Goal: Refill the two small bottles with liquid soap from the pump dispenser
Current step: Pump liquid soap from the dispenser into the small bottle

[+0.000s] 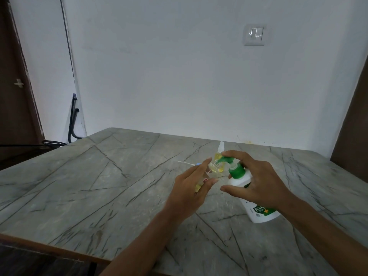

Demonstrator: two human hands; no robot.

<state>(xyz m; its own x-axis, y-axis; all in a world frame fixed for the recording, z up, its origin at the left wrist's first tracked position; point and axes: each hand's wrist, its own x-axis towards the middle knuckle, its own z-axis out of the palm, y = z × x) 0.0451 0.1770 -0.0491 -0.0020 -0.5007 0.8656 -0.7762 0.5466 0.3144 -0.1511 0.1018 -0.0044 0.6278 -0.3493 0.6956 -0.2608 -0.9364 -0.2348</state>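
Note:
A white pump dispenser [242, 181] with a green collar and green nozzle leans to the left on the table's right half. My right hand [260, 180] wraps over it from above, with the forefinger lying on the pump head. My left hand [192, 188] holds a small clear bottle [199, 187] with yellow liquid and a red label, tilted so that its open neck sits just under the nozzle tip. Most of that bottle is hidden behind my fingers. A second small bottle [220, 154], white-capped and holding yellow liquid, stands upright just behind the nozzle.
A white tube with a blue piece [192, 163], apparently a removed cap, lies on the grey marble table [99, 186] left of my left hand. A wall runs close behind the table. Dark wooden panels flank both sides, and a black metal frame leans at the far left.

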